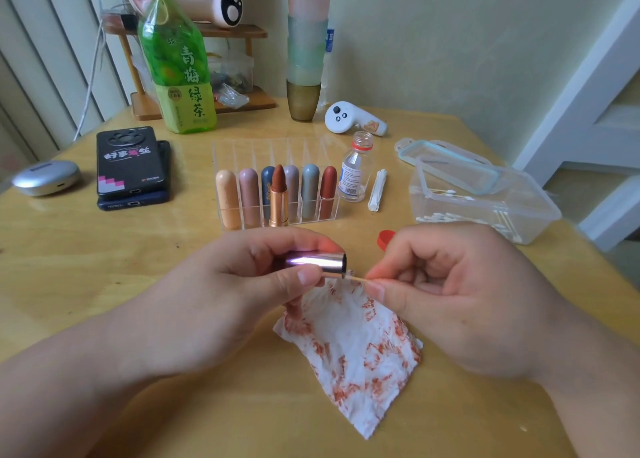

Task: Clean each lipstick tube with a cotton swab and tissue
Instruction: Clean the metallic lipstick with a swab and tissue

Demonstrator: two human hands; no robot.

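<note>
Our left hand point(221, 295) curls round the lipstick cap point(317, 263), our right hand point(450, 295) pinches the cotton swab point(358, 279) just beyond the left fingertips point(307, 277); pressing hard could snap its thin stick.

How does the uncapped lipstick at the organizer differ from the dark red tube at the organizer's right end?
The uncapped lipstick shows a bare brownish-red bullet above a shiny gold base, while the dark red tube is closed under a rounded cap. The uncapped lipstick stands mid-row, whereas the dark red tube sits in the end compartment of the organizer. Both stand upright.
</note>
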